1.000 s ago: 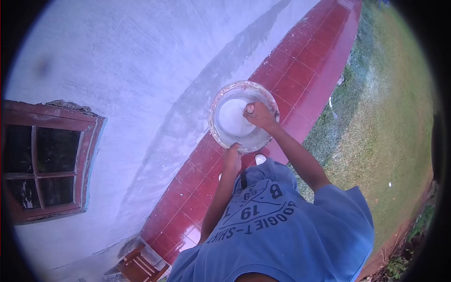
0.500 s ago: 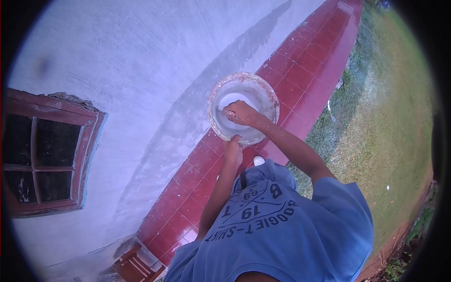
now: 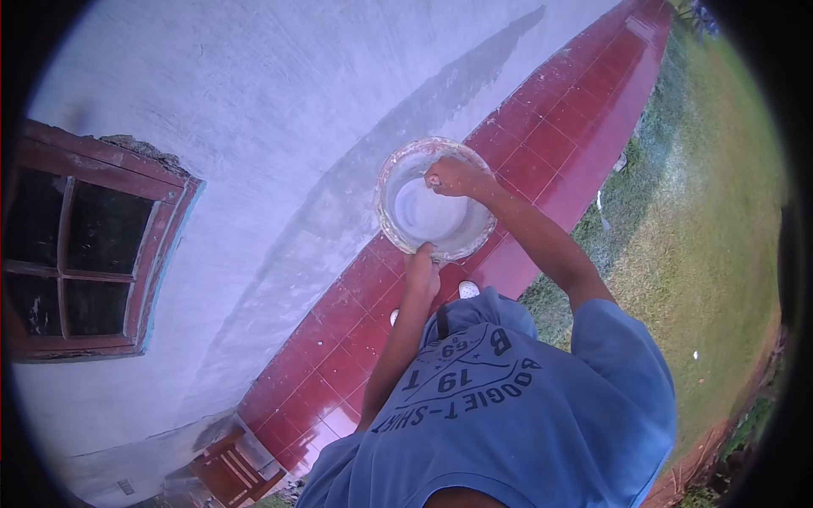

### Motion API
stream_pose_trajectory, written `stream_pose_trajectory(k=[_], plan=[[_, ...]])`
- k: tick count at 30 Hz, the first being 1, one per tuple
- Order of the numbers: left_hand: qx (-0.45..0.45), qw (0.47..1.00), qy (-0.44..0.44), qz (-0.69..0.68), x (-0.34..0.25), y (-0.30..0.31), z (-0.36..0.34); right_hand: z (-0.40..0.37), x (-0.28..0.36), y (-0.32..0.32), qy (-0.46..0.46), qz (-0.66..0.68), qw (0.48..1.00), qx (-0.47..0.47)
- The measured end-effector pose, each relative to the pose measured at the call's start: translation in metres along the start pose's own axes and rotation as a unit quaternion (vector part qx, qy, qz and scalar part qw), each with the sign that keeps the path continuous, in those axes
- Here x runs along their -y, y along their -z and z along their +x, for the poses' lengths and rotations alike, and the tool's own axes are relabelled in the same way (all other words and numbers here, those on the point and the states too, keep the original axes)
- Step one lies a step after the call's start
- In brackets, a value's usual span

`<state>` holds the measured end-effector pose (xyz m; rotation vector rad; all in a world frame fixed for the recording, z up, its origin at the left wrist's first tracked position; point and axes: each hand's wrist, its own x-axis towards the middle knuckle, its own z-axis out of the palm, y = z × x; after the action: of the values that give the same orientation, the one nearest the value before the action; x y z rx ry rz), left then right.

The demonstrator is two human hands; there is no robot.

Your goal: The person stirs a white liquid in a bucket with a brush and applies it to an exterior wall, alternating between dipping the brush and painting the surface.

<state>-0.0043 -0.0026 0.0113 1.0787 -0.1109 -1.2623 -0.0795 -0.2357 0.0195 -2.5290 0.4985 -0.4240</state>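
Two bare hands work at a pale, round bucket (image 3: 385, 222), which lies ahead of the person's feet, over the walkway of red tiles (image 3: 546, 144); whether it stands on the tiles or is held up cannot be told. The left hand (image 3: 423, 269) grips the near edge of the bucket, its thumb hooked over the rim and its fingers down the outer side. The right hand (image 3: 457, 178) is curled into a tight fist over the bucket's mouth, toward the far right of the opening. A small reddish end shows at the fist, too small to tell what it belongs to. Inside the bucket is a whitish content (image 3: 428, 212), and the rim is stained and blotchy. The person wears a blue printed T-shirt (image 3: 474, 406) and white shoes (image 3: 468, 289). To the left rises a whitish wall (image 3: 254, 127) with a grey band low along it and a window (image 3: 61, 273) in a worn red-brown frame. Grass (image 3: 720, 254) borders the walkway on the right, and a brown wooden thing (image 3: 227, 467) stands at the lower left, near the wall.
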Motion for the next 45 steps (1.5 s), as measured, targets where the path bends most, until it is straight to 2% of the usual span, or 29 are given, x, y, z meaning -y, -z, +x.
stream_pose_trajectory(k=[1,5,7,9,11,19,22,24,29,33,35,36,39,43,45], plan=[[-0.003,1.0,-0.004,0.0,0.0,-0.002,-0.002,0.008,0.006,0.0,-0.034,-0.017,0.999,0.01],[-0.007,1.0,-0.002,0.0,0.001,0.007,0.002,0.015,0.036,-0.014,-0.045,0.01,0.999,-0.005],[0.006,1.0,0.001,-0.014,0.001,0.012,0.004,0.009,0.05,-0.024,0.045,0.061,0.997,-0.03],[0.019,0.999,0.002,-0.029,-0.003,0.011,0.001,0.004,0.058,-0.031,0.055,0.109,0.993,-0.005],[-0.001,0.999,-0.024,-0.03,-0.007,0.011,-0.006,-0.003,0.064,-0.034,0.086,0.212,0.968,0.101],[-0.05,0.998,-0.026,-0.035,-0.013,0.027,-0.006,-0.007,0.048,-0.019,0.047,0.204,0.952,0.225],[-0.061,0.997,-0.038,0.012,-0.016,0.022,-0.012,0.01,0.03,-0.024,0.032,0.047,0.991,0.125],[-0.053,0.998,-0.045,0.01,-0.014,0.011,-0.009,0.026,0.015,-0.025,0.019,0.036,0.995,0.096],[-0.052,0.997,-0.049,-0.013,-0.004,0.015,0.003,0.046,0.048,-0.03,0.015,-0.002,1.0,0.014],[-0.057,0.997,-0.043,-0.015,-0.006,0.022,0.0,0.033,0.071,-0.049,0.064,0.076,0.994,0.055],[-0.061,0.997,-0.048,-0.018,-0.013,0.018,-0.006,0.021,0.076,-0.055,0.087,0.193,0.967,0.14],[-0.065,0.996,-0.05,-0.023,-0.014,0.018,-0.008,0.015,0.083,-0.043,0.064,0.202,0.958,0.193],[-0.066,0.997,-0.04,-0.03,-0.007,0.037,0.003,0.004,0.056,-0.054,0.101,0.257,0.941,0.196],[-0.072,0.995,-0.058,-0.039,-0.01,0.033,-0.001,0.012,0.028,-0.044,0.087,0.214,0.951,0.205],[-0.072,0.996,-0.051,-0.022,-0.009,0.03,-0.001,0.02,0.016,-0.04,0.054,0.088,0.982,0.159]])
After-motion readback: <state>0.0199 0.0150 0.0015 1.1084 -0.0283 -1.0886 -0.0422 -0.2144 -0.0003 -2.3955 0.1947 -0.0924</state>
